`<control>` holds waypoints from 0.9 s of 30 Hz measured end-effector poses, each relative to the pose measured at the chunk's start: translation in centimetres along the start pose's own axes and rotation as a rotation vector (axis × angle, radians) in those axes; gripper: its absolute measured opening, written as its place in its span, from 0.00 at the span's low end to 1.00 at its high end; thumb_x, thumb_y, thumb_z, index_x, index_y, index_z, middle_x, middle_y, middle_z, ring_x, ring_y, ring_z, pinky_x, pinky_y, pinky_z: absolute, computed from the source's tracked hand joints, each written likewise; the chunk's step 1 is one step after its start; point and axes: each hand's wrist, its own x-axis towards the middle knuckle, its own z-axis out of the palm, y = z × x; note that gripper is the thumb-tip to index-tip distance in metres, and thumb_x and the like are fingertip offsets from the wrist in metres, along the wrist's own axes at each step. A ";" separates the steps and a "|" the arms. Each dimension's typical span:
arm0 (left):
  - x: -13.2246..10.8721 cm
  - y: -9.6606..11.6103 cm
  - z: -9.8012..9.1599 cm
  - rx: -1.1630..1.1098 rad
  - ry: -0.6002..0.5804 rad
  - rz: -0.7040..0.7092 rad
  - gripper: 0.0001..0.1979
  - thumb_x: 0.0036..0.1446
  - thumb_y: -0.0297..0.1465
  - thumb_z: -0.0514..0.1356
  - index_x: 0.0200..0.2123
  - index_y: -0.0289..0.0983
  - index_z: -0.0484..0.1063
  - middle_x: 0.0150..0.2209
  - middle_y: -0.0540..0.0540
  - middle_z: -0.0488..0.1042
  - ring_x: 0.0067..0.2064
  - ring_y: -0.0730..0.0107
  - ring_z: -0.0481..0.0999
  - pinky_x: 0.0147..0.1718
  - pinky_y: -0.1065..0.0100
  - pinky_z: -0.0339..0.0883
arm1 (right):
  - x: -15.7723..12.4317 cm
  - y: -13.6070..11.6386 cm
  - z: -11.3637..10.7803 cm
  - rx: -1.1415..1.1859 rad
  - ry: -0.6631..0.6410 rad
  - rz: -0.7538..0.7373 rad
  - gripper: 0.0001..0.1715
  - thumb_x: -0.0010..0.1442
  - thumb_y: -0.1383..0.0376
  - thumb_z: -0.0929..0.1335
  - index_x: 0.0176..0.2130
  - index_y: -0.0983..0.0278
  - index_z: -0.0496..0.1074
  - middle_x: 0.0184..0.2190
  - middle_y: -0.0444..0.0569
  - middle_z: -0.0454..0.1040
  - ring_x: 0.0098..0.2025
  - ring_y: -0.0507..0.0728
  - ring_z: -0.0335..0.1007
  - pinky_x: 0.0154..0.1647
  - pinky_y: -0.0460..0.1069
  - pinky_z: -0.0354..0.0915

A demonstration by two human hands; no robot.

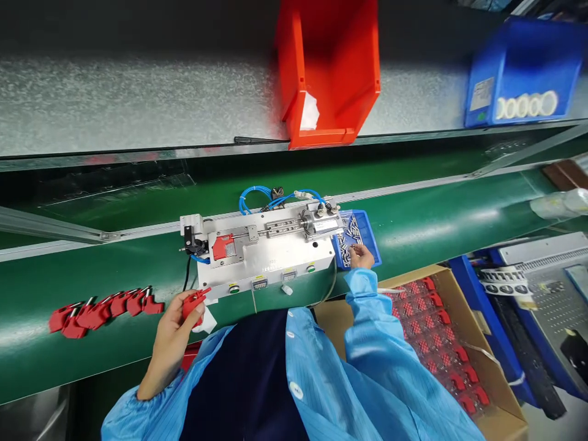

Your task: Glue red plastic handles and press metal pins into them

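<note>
My left hand (pixel 173 324) is closed around a red plastic part (pixel 195 305) with a thin stem pointing right, held just in front of the machine's left end. My right hand (pixel 362 256) reaches into a small blue tray (pixel 370 240) of short metal pieces (pixel 353 230). Its fingers are pinched together at the pieces; what lies between them is too small to make out. Between the hands stands a silver bench fixture (pixel 271 257) with a cylinder, a rod and green buttons. Another red part (pixel 223 247) sits in its nest.
Several red parts with dark stems (pixel 98 312) lie in a row on the green belt (pixel 27 361) at left. A carton (pixel 493 392) of trayed red parts stands at lower right. Above, a shelf (pixel 138 104) carries a red bin (pixel 331 138) and a blue bin (pixel 482 73) holding white rings.
</note>
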 end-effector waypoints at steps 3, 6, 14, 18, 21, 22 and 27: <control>0.7 0.6 0.4 0.007 -0.068 0.015 0.28 0.51 0.48 0.74 0.49 0.40 0.75 0.36 0.50 0.78 0.36 0.68 0.75 0.36 0.70 0.67 | -1.0 -0.1 -1.1 0.084 0.028 0.019 0.19 0.58 0.52 0.76 0.35 0.66 0.79 0.31 0.51 0.79 0.34 0.59 0.77 0.40 0.55 0.76; 1.1 0.6 0.5 0.016 -0.114 0.034 0.27 0.52 0.47 0.73 0.50 0.39 0.74 0.36 0.50 0.78 0.36 0.69 0.74 0.36 0.70 0.67 | -2.1 -1.3 -2.2 0.179 0.047 -0.015 0.21 0.51 0.50 0.77 0.36 0.65 0.81 0.37 0.53 0.81 0.34 0.59 0.78 0.37 0.54 0.75; 0.9 -0.3 1.2 0.007 -0.098 0.107 0.23 0.53 0.44 0.70 0.47 0.38 0.75 0.36 0.49 0.78 0.33 0.69 0.71 0.33 0.69 0.66 | -6.9 -9.8 -0.2 0.455 -0.261 -0.276 0.28 0.51 0.46 0.81 0.44 0.61 0.83 0.36 0.50 0.83 0.38 0.60 0.81 0.45 0.58 0.79; 0.6 -0.2 1.0 -0.060 -0.105 0.116 0.21 0.52 0.43 0.69 0.45 0.39 0.74 0.35 0.49 0.76 0.30 0.70 0.69 0.31 0.69 0.66 | -9.5 -15.1 4.2 0.416 -0.560 -0.483 0.22 0.59 0.46 0.78 0.42 0.60 0.84 0.41 0.52 0.82 0.40 0.60 0.81 0.45 0.57 0.80; -0.1 -0.3 0.5 -0.100 -0.102 0.133 0.20 0.52 0.42 0.68 0.45 0.39 0.73 0.35 0.50 0.75 0.30 0.71 0.68 0.31 0.69 0.66 | -10.9 -18.5 8.5 0.315 -0.670 -0.698 0.17 0.65 0.51 0.73 0.45 0.60 0.82 0.42 0.51 0.82 0.40 0.59 0.80 0.46 0.56 0.79; -0.3 -0.4 0.4 -0.110 -0.098 0.139 0.20 0.52 0.42 0.68 0.45 0.39 0.73 0.35 0.50 0.75 0.30 0.71 0.68 0.31 0.69 0.67 | -11.1 -19.5 10.0 0.252 -0.673 -0.774 0.16 0.67 0.54 0.71 0.47 0.60 0.82 0.42 0.51 0.82 0.41 0.60 0.80 0.47 0.57 0.79; -1.0 -1.1 -0.2 -0.167 -0.068 0.144 0.21 0.52 0.41 0.68 0.46 0.39 0.73 0.35 0.50 0.75 0.30 0.71 0.68 0.30 0.70 0.66 | -11.3 -22.0 15.3 0.005 -0.648 -0.995 0.10 0.64 0.65 0.69 0.43 0.61 0.81 0.41 0.53 0.82 0.46 0.65 0.76 0.53 0.61 0.75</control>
